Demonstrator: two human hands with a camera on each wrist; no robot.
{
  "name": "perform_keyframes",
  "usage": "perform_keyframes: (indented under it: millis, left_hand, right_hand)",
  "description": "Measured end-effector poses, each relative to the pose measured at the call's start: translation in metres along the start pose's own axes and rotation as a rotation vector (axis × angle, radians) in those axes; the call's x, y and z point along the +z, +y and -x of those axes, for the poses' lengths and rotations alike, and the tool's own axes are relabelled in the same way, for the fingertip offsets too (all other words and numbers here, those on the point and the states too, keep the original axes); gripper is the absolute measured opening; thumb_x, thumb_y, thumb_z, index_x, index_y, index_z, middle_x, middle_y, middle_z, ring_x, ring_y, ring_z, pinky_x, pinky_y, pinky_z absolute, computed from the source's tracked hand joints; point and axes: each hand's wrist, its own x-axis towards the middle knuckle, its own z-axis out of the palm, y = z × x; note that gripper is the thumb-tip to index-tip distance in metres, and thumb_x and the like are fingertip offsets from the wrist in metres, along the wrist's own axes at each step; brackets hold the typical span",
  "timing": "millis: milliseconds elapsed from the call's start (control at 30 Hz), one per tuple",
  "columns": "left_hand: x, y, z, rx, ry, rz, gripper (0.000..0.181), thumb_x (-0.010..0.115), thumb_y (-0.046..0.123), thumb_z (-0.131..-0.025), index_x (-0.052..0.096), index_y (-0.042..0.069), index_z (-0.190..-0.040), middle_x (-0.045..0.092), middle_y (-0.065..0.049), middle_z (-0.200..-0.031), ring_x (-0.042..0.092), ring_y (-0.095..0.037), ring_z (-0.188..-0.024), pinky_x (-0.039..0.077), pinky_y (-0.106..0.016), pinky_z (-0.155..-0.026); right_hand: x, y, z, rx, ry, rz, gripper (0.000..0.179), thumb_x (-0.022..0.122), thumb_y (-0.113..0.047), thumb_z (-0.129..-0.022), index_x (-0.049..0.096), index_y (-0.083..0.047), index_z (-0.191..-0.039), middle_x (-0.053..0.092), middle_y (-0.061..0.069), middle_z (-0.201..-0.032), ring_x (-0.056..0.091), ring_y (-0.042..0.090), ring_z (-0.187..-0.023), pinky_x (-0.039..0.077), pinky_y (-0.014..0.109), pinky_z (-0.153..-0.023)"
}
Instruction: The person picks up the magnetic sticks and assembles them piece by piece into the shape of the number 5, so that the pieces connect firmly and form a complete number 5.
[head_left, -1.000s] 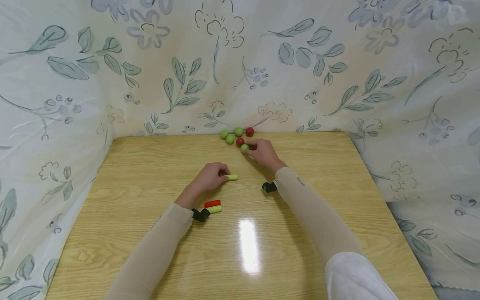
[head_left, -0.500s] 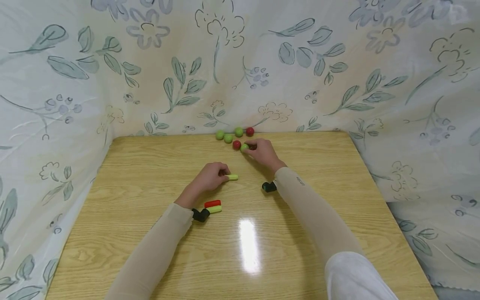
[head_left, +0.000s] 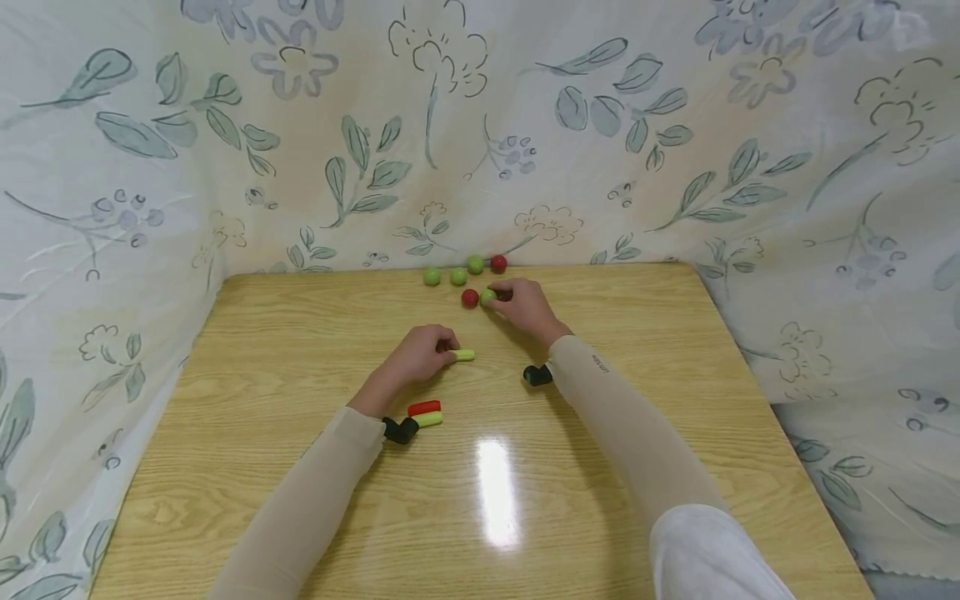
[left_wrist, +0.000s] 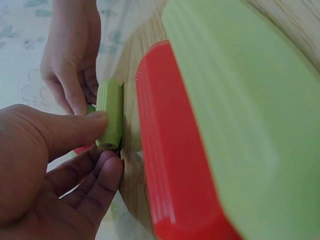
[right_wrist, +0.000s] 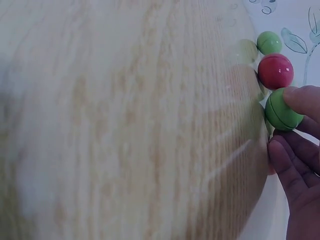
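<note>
My left hand (head_left: 422, 353) pinches a short ridged light-green stick (left_wrist: 110, 112) between thumb and fingers, on the wooden table. Farther back, my right hand (head_left: 525, 305) grips a green ball (right_wrist: 281, 109), thumb on top and fingers beneath. A red ball (head_left: 469, 297) lies just left of that green ball. Behind it are three more green balls, one at the left (head_left: 432, 276), one in the middle (head_left: 459, 277) and one by the backdrop (head_left: 476, 264). A second red ball (head_left: 498, 263) sits at the table's back edge.
Near the left wrist, a red ridged stick (head_left: 424, 407) lies beside another light-green stick (head_left: 428, 419). Black wrist cameras stick out from the left sleeve (head_left: 401, 430) and right sleeve (head_left: 537, 375). A flowered cloth (head_left: 360, 125) hangs behind the wooden table (head_left: 300, 317).
The nearer red ball has rolled left and toward me, now slightly apart from the back group. The leftmost green ball has rolled left and a little nearer. Both hands have stayed in place.
</note>
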Motion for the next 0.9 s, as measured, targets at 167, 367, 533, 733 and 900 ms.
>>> perform_keyframes:
  millis: [167,367,533,733,900]
  left_hand:
    - [0.001,-0.002,0.0,0.008,0.005,0.0,0.005,0.074,0.009,-0.103,0.078,0.007,-0.107,0.07,-0.003,-0.097,0.062,-0.02,-0.09,0.053,-0.039,-0.085]
    - [0.0,-0.001,0.0,0.008,0.004,-0.002,0.006,0.074,0.008,-0.103,0.079,0.007,-0.107,0.069,-0.004,-0.097,0.062,-0.021,-0.09,0.053,-0.038,-0.085]
    - [0.0,0.0,0.001,-0.002,0.001,-0.008,0.007,0.073,0.007,-0.103,0.079,0.006,-0.107,0.068,-0.005,-0.097,0.061,-0.022,-0.09,0.053,-0.039,-0.086]
    - [-0.001,0.003,0.003,0.006,0.005,-0.021,0.007,0.073,0.005,-0.103,0.079,0.005,-0.107,0.07,-0.005,-0.098,0.061,-0.022,-0.09,0.053,-0.039,-0.086]
    - [-0.001,0.005,0.002,0.026,0.009,-0.033,0.007,0.074,0.004,-0.102,0.079,0.004,-0.106,0.071,-0.005,-0.099,0.061,-0.022,-0.09,0.054,-0.04,-0.086]
  right_hand:
    - [0.0,0.001,0.0,-0.005,0.003,-0.003,0.04,0.08,-0.027,-0.103,0.075,-0.005,-0.136,0.077,0.009,-0.123,0.071,0.022,-0.109,0.057,0.04,-0.098]
    - [0.0,0.002,0.002,-0.008,0.013,-0.001,0.04,0.08,-0.027,-0.102,0.076,-0.005,-0.135,0.077,0.008,-0.122,0.071,0.022,-0.109,0.057,0.041,-0.098]
    - [-0.002,0.001,0.006,0.012,0.007,0.019,0.04,0.08,-0.029,-0.102,0.076,-0.006,-0.136,0.076,0.008,-0.122,0.069,0.022,-0.108,0.056,0.039,-0.098]
    - [-0.008,0.001,0.014,0.026,0.002,0.002,0.043,0.08,-0.031,-0.102,0.075,-0.008,-0.138,0.075,0.007,-0.123,0.068,0.021,-0.109,0.056,0.039,-0.098]
    - [-0.014,0.001,0.022,0.028,-0.003,-0.009,0.043,0.08,-0.031,-0.103,0.074,-0.009,-0.139,0.074,0.007,-0.125,0.068,0.021,-0.11,0.055,0.04,-0.099]
